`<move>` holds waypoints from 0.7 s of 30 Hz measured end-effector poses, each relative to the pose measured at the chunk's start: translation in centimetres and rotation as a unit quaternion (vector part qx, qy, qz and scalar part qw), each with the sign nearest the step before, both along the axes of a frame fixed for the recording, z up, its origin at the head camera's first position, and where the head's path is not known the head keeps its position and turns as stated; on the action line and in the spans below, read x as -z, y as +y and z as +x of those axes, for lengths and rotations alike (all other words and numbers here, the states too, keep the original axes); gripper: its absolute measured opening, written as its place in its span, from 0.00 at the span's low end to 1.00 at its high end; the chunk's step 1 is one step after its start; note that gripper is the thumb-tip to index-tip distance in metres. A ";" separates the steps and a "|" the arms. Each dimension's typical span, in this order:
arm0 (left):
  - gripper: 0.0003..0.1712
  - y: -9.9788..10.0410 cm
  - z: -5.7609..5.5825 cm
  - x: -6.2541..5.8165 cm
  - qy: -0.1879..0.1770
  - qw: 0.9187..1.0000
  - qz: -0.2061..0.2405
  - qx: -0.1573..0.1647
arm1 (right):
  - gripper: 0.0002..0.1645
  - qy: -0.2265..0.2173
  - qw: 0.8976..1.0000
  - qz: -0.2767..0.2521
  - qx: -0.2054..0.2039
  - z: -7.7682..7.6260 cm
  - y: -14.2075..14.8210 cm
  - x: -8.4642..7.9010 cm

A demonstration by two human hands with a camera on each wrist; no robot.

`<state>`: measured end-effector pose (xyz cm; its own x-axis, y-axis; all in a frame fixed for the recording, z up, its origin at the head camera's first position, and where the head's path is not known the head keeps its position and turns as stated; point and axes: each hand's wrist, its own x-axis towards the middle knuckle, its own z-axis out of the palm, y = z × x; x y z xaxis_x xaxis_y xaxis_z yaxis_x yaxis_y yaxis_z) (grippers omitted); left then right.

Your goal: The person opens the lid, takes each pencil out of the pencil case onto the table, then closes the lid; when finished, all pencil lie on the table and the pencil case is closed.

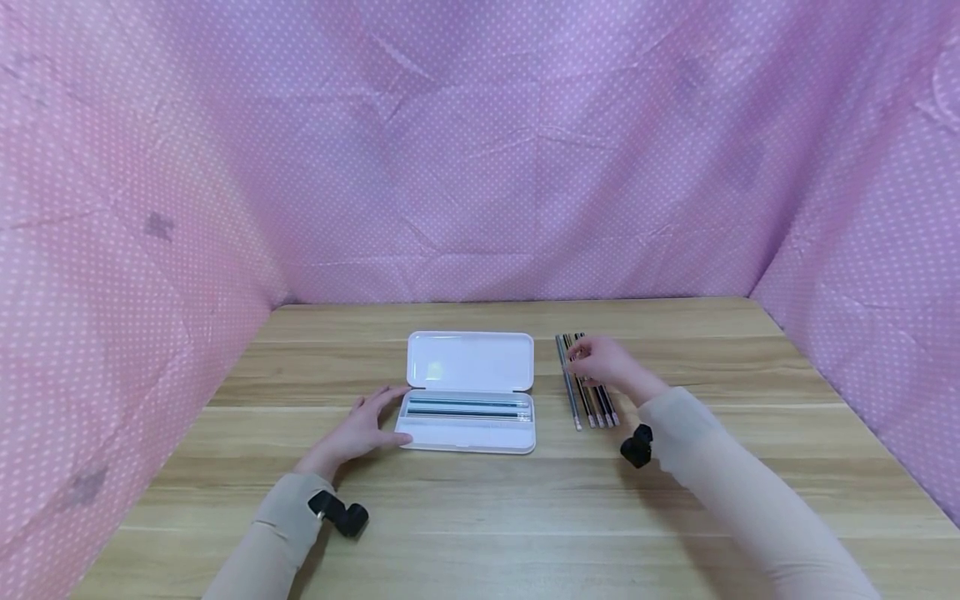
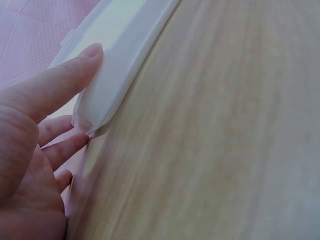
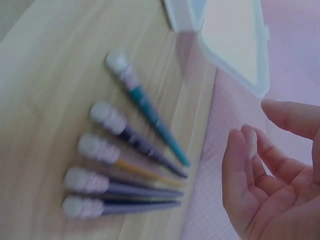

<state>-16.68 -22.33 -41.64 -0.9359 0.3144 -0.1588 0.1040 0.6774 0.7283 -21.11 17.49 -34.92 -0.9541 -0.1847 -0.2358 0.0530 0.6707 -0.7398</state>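
Note:
An open white pencil case (image 1: 470, 392) lies in the middle of the wooden table, its lid (image 1: 470, 360) folded back. A couple of pencils (image 1: 468, 407) lie in its base. My left hand (image 1: 360, 429) rests flat at the case's left end. In the left wrist view the thumb (image 2: 75, 75) touches the case's corner (image 2: 117, 75) with the fingers straight. Several loose pencils (image 1: 588, 392) with white eraser ends lie side by side to the right of the case. My right hand (image 1: 600, 362) hovers over their far ends. Its fingers (image 3: 250, 155) are relaxed and the palm is empty.
Pink dotted cloth (image 1: 480, 167) walls in the table (image 1: 525, 517) at the back and on both sides. A small black camera mount sits on each wrist. In the right wrist view the case's lid (image 3: 235, 40) shows beyond the pencils (image 3: 130, 150).

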 end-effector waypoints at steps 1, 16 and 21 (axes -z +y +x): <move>0.48 0.0 0.0 0.0 -0.001 1.000 0.000 -0.001 | 0.18 0.003 1.000 0.002 -0.004 0.1 -0.3 -0.2; 0.48 0.0 0.0 -0.1 -0.003 1.000 -0.003 0.002 | 0.17 0.054 0.985 0.005 -0.162 0.2 -5.6 -0.5; 0.48 0.0 0.1 -0.2 -0.005 1.000 -0.004 0.001 | 0.16 0.058 0.977 0.039 -0.199 0.3 -7.6 -0.2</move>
<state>-16.59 -22.29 -41.39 -0.9336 0.3155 -0.1701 0.0988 0.6827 0.7240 -20.77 9.89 -34.70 -0.8315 -0.5324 -0.1583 -0.3051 0.6760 -0.6708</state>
